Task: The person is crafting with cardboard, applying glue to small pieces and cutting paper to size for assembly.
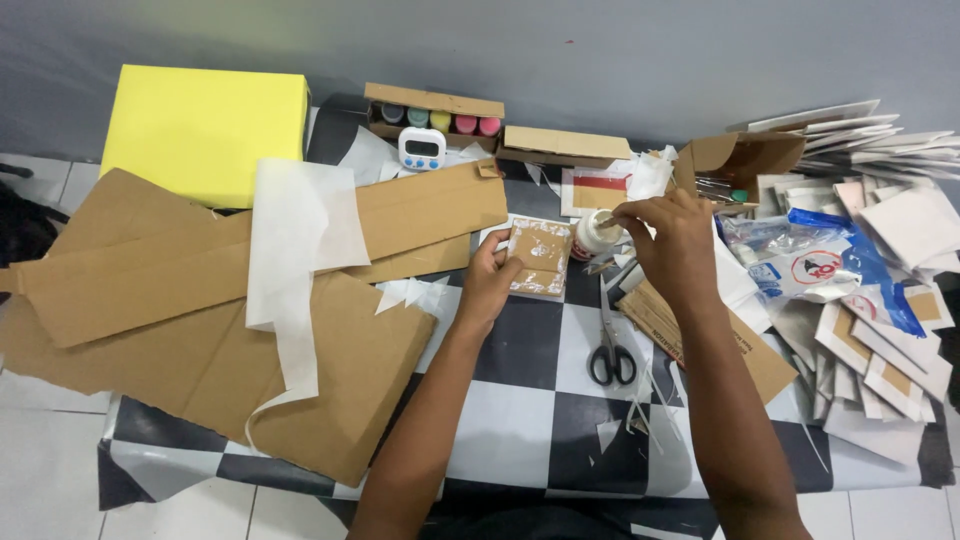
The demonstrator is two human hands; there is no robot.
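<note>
**Ana:** Look at the hands first. What is the left hand (487, 283) doing?

**Ben:** It is closed on a small cardboard piece (540, 256). The thumb is on one side edge and the fingers curl behind. It holds the piece up a little, tilted over the desk (530, 340).

**Ana:** And the right hand (672, 245)?

**Ben:** It is pinched shut on something thin, maybe a little stick or brush. It is too small to tell. The tip points left, at the top of a small white bottle (594, 236).

**Ana:** Where is the bottle from the cardboard piece?

**Ben:** Just beside it, on its right. So the bottle sits between the two hands. The right hand is nearer to it. The left hand is on the far side of the piece.

**Ana:** Which way does the cardboard piece run?

**Ben:** Its long side goes from near to far. It looks shiny and wet in spots.

**Ana:** What is close to us on the desk?

**Ben:** Black scissors (611, 357), under the right arm, with the handles toward us. On the left lies a big brown cardboard sheet (200, 330) with a white paper strip (290, 260) over it.

**Ana:** And farther away?

**Ben:** A pile of white squares (900, 230) on the right, and a clear plastic bag (800, 262) near the right hand. Then a small white timer (421, 148), a box of paint bottles (435, 116), and a yellow box (205, 130) at the back left.
</note>
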